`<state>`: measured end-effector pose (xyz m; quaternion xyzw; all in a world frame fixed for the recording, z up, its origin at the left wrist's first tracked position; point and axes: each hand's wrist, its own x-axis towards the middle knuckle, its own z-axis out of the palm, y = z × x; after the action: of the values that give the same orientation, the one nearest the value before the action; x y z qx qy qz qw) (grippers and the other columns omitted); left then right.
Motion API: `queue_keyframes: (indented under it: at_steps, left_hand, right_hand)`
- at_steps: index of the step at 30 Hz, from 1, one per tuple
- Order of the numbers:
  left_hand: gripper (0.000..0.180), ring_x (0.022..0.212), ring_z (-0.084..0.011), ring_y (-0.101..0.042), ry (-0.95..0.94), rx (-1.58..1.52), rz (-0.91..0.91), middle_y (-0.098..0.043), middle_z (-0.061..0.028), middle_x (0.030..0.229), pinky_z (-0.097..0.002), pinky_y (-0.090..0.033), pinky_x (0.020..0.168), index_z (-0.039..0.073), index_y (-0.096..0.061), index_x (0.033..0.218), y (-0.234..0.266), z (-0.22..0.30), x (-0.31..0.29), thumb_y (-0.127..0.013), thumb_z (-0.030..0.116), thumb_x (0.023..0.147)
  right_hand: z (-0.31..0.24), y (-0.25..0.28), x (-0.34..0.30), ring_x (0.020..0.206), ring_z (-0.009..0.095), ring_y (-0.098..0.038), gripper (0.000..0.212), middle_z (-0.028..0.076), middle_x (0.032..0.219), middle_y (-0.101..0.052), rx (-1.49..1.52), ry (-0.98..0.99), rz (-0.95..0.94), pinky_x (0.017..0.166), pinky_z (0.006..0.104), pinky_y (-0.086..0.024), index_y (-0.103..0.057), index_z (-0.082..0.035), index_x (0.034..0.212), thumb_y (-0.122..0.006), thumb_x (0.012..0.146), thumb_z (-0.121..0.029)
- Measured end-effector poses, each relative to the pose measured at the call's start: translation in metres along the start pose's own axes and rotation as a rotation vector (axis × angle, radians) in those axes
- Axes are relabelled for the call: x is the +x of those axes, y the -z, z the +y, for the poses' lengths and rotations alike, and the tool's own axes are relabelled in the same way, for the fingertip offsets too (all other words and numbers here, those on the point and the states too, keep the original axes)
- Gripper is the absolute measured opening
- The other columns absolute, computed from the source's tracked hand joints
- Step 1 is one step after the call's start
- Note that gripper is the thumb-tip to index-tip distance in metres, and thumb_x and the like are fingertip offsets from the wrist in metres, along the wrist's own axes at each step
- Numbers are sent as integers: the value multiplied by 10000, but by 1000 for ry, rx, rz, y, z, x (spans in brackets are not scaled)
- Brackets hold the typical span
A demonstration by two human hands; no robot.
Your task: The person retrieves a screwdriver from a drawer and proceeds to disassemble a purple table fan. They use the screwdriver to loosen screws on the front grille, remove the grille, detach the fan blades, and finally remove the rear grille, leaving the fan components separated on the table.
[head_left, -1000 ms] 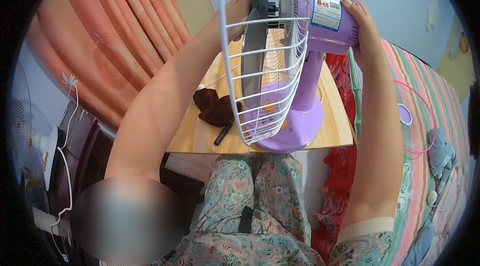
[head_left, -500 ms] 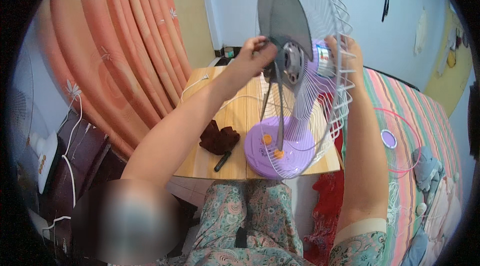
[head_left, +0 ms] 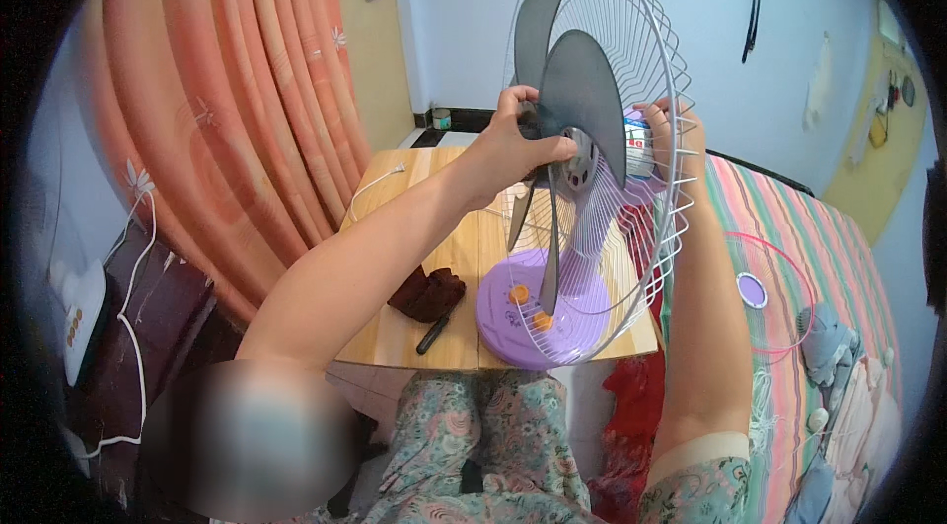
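A purple table fan stands at the front of a wooden table, its purple base (head_left: 500, 314) bearing two orange knobs. My left hand (head_left: 508, 151) is closed around the centre of the dark grey fan blades (head_left: 584, 95), thumb across the silvery hub (head_left: 576, 167). Behind the blades stands the rear wire guard (head_left: 675, 60); no front guard covers them. My right hand (head_left: 685, 134) is at the back of the fan, its fingers bent over the purple motor housing (head_left: 641, 187) behind the guard. The wires partly hide those fingers.
On the wooden table (head_left: 395, 208) lie a dark brown cloth (head_left: 426, 297) and a black-handled tool (head_left: 432, 335). To the right, a striped bed (head_left: 705, 277) holds a pink ring (head_left: 804, 292), a purple-and-white disc (head_left: 752, 290) and clothes (head_left: 834, 336). An orange curtain (head_left: 197, 80) hangs left.
My left thumb has come round to the front of the hub, and the blades have turned slightly. My right hand stays behind the guard. The whole view has shifted a little.
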<state>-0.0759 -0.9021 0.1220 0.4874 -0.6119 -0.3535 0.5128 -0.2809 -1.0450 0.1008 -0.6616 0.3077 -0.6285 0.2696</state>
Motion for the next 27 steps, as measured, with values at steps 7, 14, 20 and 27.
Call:
queue_keyframes:
  at_steps: [7,14,20,27]
  left_hand:
    - [828,1143,-216,-446,-180,119,44,-409,-136,1232,-337,-493,842,38,-230,1371,-5,-9,0,-759,167,748]
    - [773,968,-184,-513,-467,510,22,-437,-117,1092,-337,-425,926,98,-247,1269,5,-25,-1,-782,116,711]
    - [777,1159,-347,-364,-814,683,112,-347,-175,1244,-420,-362,973,116,-420,1209,7,-37,-9,-849,169,564]
    - [759,1200,-341,-355,-844,567,58,-320,-167,1276,-405,-397,942,133,-459,1181,18,-48,-1,-853,103,533]
  right_hand:
    - [8,2,3,577,106,-530,219,40,636,-600,150,-8,-8,539,268,-422,-669,21,858,-569,809,-167]
    - [14,5,11,577,93,-537,199,42,683,-626,228,-63,-81,523,255,-425,-671,17,851,-570,807,-149]
    - [-7,5,-2,667,143,-607,237,106,743,-674,119,-110,-48,619,283,-472,-683,5,852,-572,777,-190]
    - [-17,5,-8,665,174,-626,246,111,733,-684,69,-98,-47,634,300,-482,-689,-10,841,-564,764,-207]
